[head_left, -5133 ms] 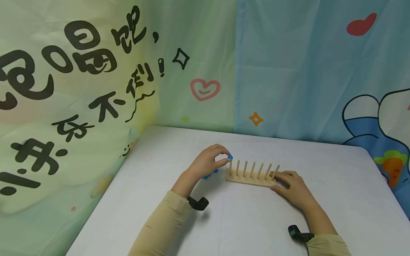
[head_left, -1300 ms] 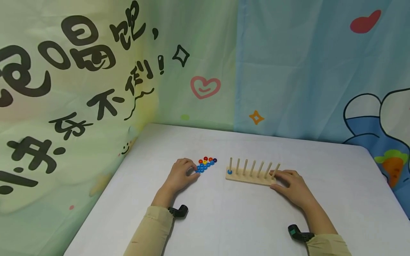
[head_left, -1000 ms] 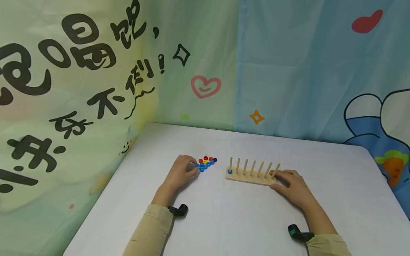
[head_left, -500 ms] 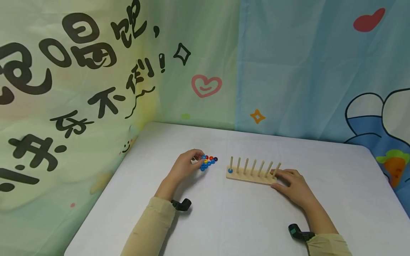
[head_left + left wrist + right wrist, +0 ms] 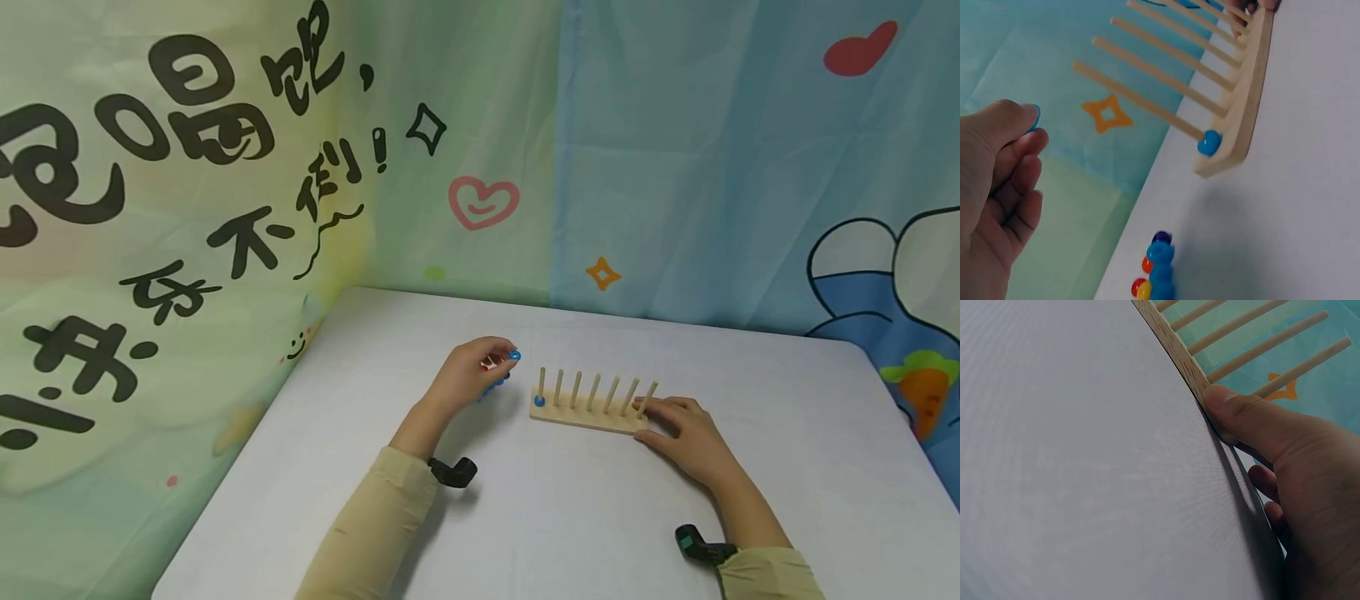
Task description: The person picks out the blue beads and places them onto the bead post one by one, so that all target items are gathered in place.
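Note:
Between thumb and forefinger my left hand pinches a blue bead, raised above the table just left of the pegs. In the left wrist view the fingertips mostly cover that bead. A wooden peg board with a row of upright pegs stands to the right. One blue bead sits at the foot of its leftmost peg. My right hand grips the board's right end, its thumb against the front edge. Loose beads in blue, red, orange, yellow and dark purple lie partly hidden behind my left hand.
A white-covered table lies under everything. Behind it hangs a printed curtain, and another printed cloth borders the left side. A black wrist camera sticks out from the left cuff.
A blue bead went down onto the leftmost peg. My left hand then returned to the pile, picked up another blue bead and lifted it toward the pegs. My right hand stayed on the board.

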A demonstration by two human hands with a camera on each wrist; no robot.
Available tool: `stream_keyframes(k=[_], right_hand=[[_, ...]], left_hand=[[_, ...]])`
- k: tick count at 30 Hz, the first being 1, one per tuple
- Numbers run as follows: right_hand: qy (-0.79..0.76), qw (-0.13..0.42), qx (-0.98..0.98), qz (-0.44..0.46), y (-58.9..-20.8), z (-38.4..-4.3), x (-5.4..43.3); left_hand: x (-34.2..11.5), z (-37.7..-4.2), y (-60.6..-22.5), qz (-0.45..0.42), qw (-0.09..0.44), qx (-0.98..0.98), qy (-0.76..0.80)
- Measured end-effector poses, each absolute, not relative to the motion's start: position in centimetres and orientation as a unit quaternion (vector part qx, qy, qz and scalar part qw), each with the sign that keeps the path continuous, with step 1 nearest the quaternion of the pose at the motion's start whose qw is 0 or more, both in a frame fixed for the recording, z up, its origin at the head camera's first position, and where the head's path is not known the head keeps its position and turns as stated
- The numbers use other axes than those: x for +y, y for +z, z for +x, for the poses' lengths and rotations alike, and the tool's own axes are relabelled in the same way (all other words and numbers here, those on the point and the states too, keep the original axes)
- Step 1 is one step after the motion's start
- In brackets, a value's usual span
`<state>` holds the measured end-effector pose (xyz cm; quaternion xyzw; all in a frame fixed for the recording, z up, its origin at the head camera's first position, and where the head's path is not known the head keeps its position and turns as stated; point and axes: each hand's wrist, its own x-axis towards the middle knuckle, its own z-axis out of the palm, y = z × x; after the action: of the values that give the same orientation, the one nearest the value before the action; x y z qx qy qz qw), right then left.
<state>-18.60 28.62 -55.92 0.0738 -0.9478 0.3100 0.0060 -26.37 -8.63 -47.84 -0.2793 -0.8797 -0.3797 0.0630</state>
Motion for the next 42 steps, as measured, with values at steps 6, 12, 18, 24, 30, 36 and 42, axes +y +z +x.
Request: stream_keyframes(k=[6,12,18,24,30,36,42], right_hand=[[0.310,0.008,-0.948,0.078,-55.9,-18.6,28.6],[0.310,0.011,-0.947,0.079,-55.8,-18.5,28.5],[0.312,0.015,-0.947,0.080,-55.9,-18.5,28.6],[0.309,0.013,-0.947,0.081,-56.0,-18.5,28.7],[0.308,0.018,-0.947,0.087,-56.1,-18.5,28.8],[0.307,0.020,-0.947,0.087,-56.0,-18.5,28.7],[0.307,0.016,-0.948,0.085,-55.9,-18.4,28.6]], left_hand=[[-7.3,-26.2,-47.4,-0.293,0.055,-0.871,-0.390],[-6.4,-25.9,-46.9,-0.301,0.030,-0.869,-0.392],[-5.8,-25.6,-46.9,-0.313,0.007,-0.869,-0.383],[-5.5,-25.6,-47.2,-0.318,0.002,-0.879,-0.356],[-5.6,-25.6,-48.5,-0.323,0.006,-0.878,-0.354],[-5.6,-25.8,-50.4,-0.306,-0.020,-0.874,-0.377],[-5.4,-25.8,-52.0,-0.283,-0.044,-0.884,-0.369]])
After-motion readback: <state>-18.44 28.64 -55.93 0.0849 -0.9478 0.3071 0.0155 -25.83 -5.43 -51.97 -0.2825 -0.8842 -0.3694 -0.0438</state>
